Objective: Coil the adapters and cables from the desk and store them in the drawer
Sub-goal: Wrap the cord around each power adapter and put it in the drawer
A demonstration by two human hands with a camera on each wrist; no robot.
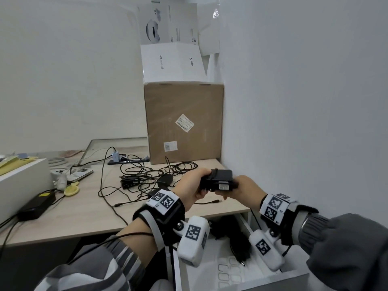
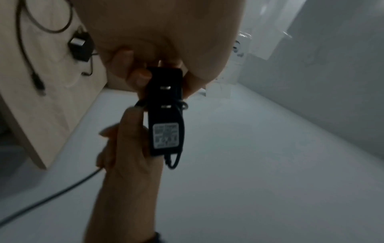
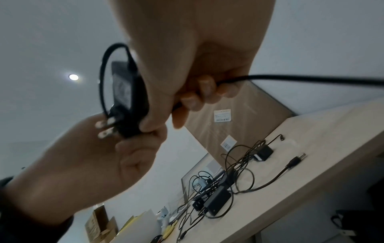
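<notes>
At twelve o'clock on the bench (image 1: 88, 208) stands a cardboard box (image 1: 184, 122); before it a tangle of cables (image 1: 147, 177) and adapters lies uncoiled, so most of the work looks left; at five o'clock the open drawer (image 1: 294, 278) already holds some dark cords; above its edge the left hand (image 1: 193, 185) and right hand (image 1: 245, 189) each keep a clamped grip on one black adapter (image 1: 218, 179), long axis roughly nine-to-three, prongs toward the left palm, cord partly wound round it.

It looks like an office, maybe a small one: a wooden desk (image 1: 84, 215) against white walls, a laptop (image 1: 84, 171), tangled cables (image 1: 147, 177), and stacked boxes (image 1: 184, 122).
</notes>
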